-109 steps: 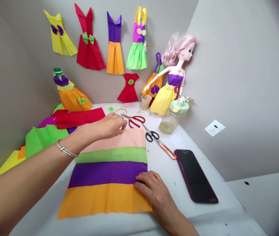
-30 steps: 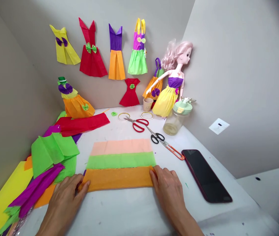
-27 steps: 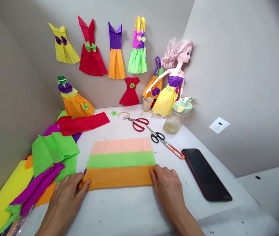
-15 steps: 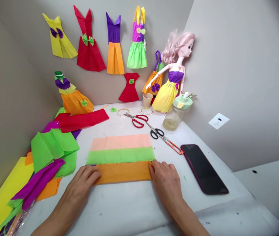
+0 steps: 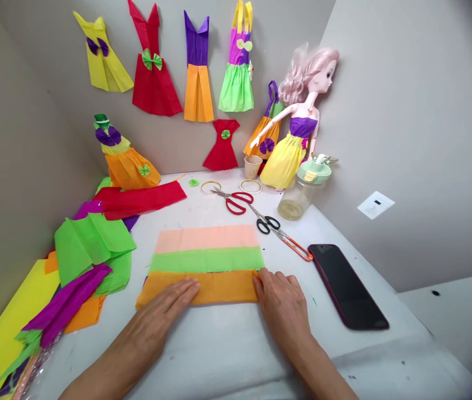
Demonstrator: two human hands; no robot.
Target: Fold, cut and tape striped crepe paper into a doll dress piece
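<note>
In front of me lies layered crepe paper: a peach strip [image 5: 207,238] at the back, a green strip [image 5: 207,259] below it, and a folded orange strip [image 5: 227,288] nearest me. A sliver of purple shows along the orange strip's upper edge. My left hand [image 5: 165,305] lies flat across the left half of the orange strip, fingers stretched out. At the strip's right end, my right hand [image 5: 281,297] pinches the orange paper's upper corner between thumb and forefinger.
Loose crepe paper [image 5: 94,241] is heaped on the left. Beyond the strips lie red scissors [image 5: 236,201], black scissors [image 5: 268,223], orange-handled snips [image 5: 296,247] and tape rolls [image 5: 251,186]. A phone [image 5: 348,286] lies right. A doll [image 5: 298,122], bottle [image 5: 302,191] and paper dresses [image 5: 152,83] stand behind.
My left hand has moved from the orange strip's left end toward its middle and flattened out, uncovering that end. My right hand keeps its place at the right corner. The view has shifted slightly.
</note>
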